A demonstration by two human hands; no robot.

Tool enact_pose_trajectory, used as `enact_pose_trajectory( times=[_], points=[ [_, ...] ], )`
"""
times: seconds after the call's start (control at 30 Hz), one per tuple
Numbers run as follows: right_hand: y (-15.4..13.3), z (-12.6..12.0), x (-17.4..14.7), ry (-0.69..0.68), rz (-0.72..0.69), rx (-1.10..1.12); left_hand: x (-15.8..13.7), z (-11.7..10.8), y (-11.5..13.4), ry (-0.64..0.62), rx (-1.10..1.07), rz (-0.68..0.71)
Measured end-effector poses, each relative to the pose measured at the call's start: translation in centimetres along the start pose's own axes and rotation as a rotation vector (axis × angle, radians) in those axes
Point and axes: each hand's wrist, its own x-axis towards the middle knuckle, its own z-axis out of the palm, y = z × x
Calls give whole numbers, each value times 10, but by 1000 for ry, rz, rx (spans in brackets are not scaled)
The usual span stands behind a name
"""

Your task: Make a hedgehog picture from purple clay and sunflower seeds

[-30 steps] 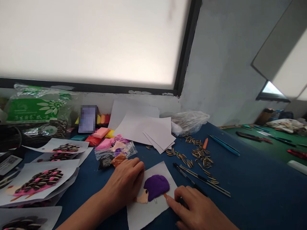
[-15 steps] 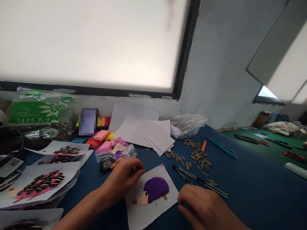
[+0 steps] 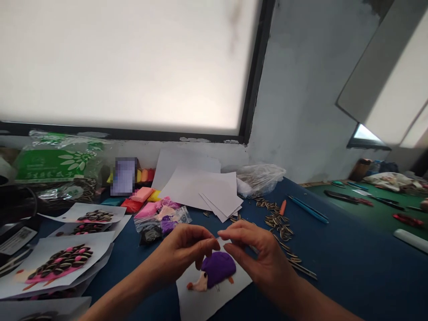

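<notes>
My left hand (image 3: 190, 247) is closed above the drawing, thumb and fingers pressed together; whatever they may hold is hidden. My right hand (image 3: 257, 249) faces it, thumb and forefinger curved with a gap between them, and nothing shows in the gap. Their fingertips nearly meet. Under both hands lies a white paper card (image 3: 194, 305) with a clay hedgehog (image 3: 219, 269) on it. Its body is purple, its face pale peach with a dark eye and brown nose, and one foot is orange. Another foot is only a pencil outline.
Finished seed-covered hedgehog cards (image 3: 60, 263) are stacked at the left. Bags of coloured clay (image 3: 163, 218) and blank paper (image 3: 190, 185) lie behind. Sunflower seeds (image 3: 279, 220), an orange stick (image 3: 283, 207) and blue tweezers (image 3: 307, 209) are to the right.
My right hand has moved left and up from the card's right edge to meet my left hand, which shifted right. An orange lump beside my left hand no longer shows.
</notes>
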Motion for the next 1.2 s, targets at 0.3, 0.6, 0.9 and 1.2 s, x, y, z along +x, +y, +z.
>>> enact_pose_trajectory(
  times=[0.3, 0.6, 0.9, 1.2],
  points=[
    [-1, 6, -7, -53, -158, -131, 1, 8, -1, 35, -104, -39],
    [2, 9, -8, 28, -145, -266, 1, 18, -2, 140, -194, -88],
    [7, 5, -3, 146, -200, -196, -3, 34, 9, 30, -293, -150],
    [10, 9, -20, -79, -110, -420, 6, -5, -29, 312, 605, -4]
  ],
)
